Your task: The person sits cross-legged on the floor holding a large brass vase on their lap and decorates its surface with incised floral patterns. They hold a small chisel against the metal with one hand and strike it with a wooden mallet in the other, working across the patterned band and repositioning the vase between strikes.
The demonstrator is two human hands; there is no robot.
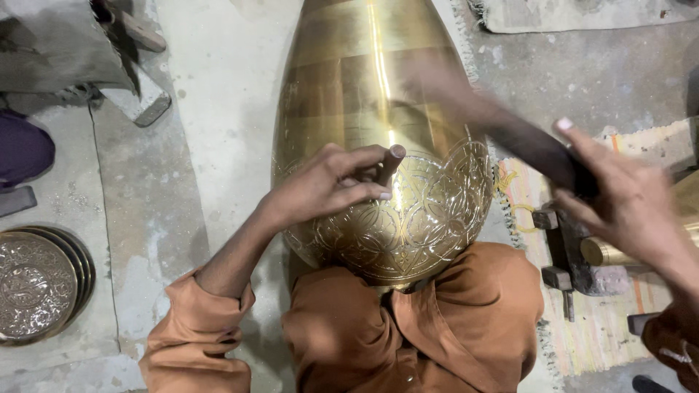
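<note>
My left hand (328, 185) pinches the chisel (389, 161) upright on the brass vessel (378, 109) lying across my lap, while my right hand (626, 200), closed round the blurred hammer (510, 135), should strike squarely.

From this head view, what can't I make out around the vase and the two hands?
- Tip of the small metal punch: hidden by the left hand gripping it.
- Dark hammer in the right hand: motion-blurred, head shape unclear.
- Large engraved brass vase: top cut off by the frame, base hidden by orange clothing.
</note>
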